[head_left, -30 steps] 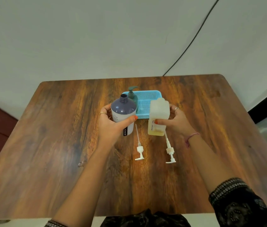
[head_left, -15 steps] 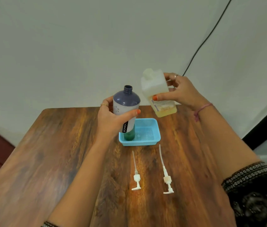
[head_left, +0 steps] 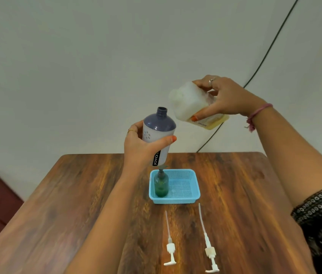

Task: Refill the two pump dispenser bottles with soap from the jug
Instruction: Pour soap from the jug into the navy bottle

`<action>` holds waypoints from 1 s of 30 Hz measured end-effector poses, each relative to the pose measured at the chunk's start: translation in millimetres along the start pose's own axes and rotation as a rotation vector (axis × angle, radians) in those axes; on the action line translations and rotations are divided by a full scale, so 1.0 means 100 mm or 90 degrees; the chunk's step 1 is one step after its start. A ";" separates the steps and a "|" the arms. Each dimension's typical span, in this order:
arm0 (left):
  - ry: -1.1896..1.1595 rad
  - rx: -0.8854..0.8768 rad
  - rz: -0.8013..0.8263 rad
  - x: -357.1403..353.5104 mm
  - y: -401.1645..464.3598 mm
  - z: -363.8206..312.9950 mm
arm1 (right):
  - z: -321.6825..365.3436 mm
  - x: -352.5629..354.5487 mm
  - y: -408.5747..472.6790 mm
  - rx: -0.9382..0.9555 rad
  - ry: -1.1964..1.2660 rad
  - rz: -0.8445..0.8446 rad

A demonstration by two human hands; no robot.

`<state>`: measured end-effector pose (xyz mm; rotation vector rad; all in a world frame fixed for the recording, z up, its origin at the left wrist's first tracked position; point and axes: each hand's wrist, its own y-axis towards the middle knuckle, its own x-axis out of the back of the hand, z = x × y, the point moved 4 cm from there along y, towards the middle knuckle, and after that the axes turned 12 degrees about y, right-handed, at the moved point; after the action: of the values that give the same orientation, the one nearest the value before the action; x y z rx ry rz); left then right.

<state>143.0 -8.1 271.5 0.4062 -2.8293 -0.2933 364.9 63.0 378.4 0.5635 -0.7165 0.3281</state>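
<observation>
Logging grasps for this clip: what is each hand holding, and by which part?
The left hand grips the uncapped purple-topped bottle around its white mid-body. The right hand holds the tilted translucent jug by its lower body, near the base.

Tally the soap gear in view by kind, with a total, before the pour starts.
Bottles: 2, the purple-topped bottle gripped in the left hand and the green pump bottle in the basket
Jugs: 1, the jug tilted in the right hand
Loose pumps: 2, left pump, right pump
Baskets: 1, blue basket
Total: 6
</observation>
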 end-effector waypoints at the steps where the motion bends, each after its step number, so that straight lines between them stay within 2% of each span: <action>1: -0.003 -0.002 -0.001 0.00 0.01 -0.02 | 0.02 0.02 0.02 0.003 -0.009 0.004; 15: -0.008 -0.024 -0.008 0.02 0.09 -0.13 | 0.23 0.09 0.19 0.042 -0.119 0.047; 30: -0.011 -0.028 -0.013 0.03 0.06 -0.11 | 0.37 0.11 0.26 0.071 -0.210 0.042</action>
<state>141.5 -5.4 284.1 0.4265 -2.8308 -0.3637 341.3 63.2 417.9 0.7106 -1.0406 0.3419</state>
